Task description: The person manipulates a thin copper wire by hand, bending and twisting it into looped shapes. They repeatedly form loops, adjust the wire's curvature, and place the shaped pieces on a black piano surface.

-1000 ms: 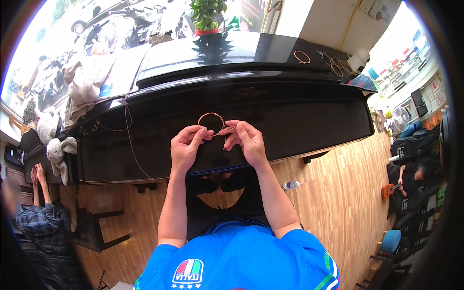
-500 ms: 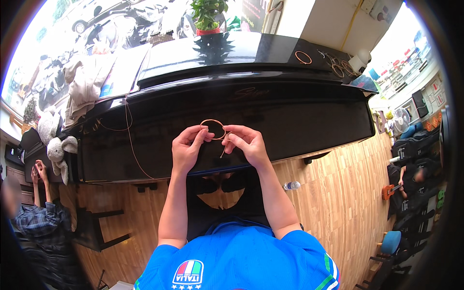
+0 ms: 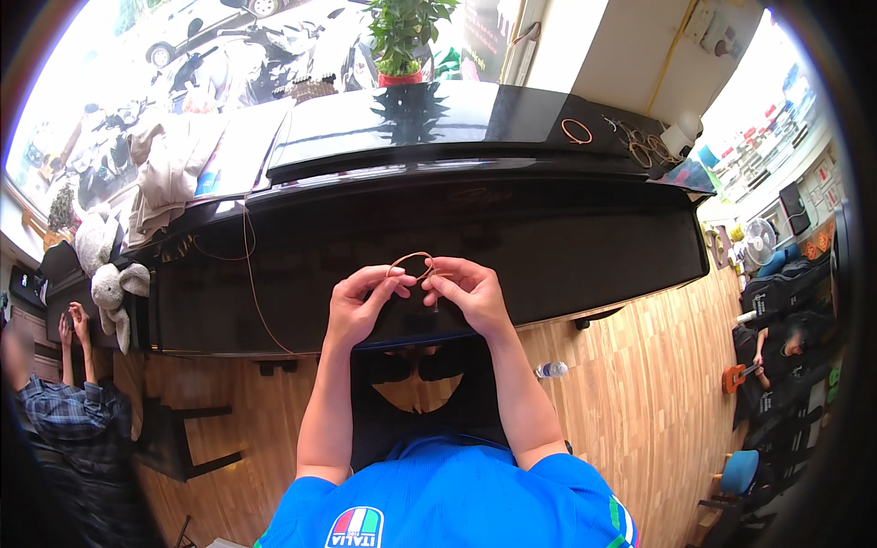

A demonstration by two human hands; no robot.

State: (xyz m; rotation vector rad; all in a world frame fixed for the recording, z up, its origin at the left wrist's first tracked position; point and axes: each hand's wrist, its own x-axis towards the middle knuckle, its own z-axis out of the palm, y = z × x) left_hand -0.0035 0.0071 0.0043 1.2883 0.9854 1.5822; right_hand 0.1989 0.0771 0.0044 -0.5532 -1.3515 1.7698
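Note:
A small coil of thin copper-coloured wire (image 3: pixel 417 255) is held up between my two hands, in front of the black piano (image 3: pixel 585 237). Thumb and fingers of my left hand (image 3: pixel 359 308) pinch the coil's left side. My right hand (image 3: pixel 473 294) grips its right side, with a short end of wire showing below the fingers. The coil is tilted, so it looks like a flattened loop, and the fingertips cover parts of it.
On the piano top lie another copper-coloured ring (image 3: pixel 564 130), several tangled wire loops (image 3: pixel 637 153) and a potted plant (image 3: pixel 400 46). One long wire (image 3: pixel 252 274) hangs down at the left. Plush toys (image 3: pixel 110 285) and another person's hands (image 3: pixel 77 320) are at far left; a bottle (image 3: pixel 551 370) lies on the floor.
The coil has tipped from a rounder ring to a flatter loop. Both hands sit slightly lower in the picture, and the right fingers have shifted on the wire. The whole view has moved a little.

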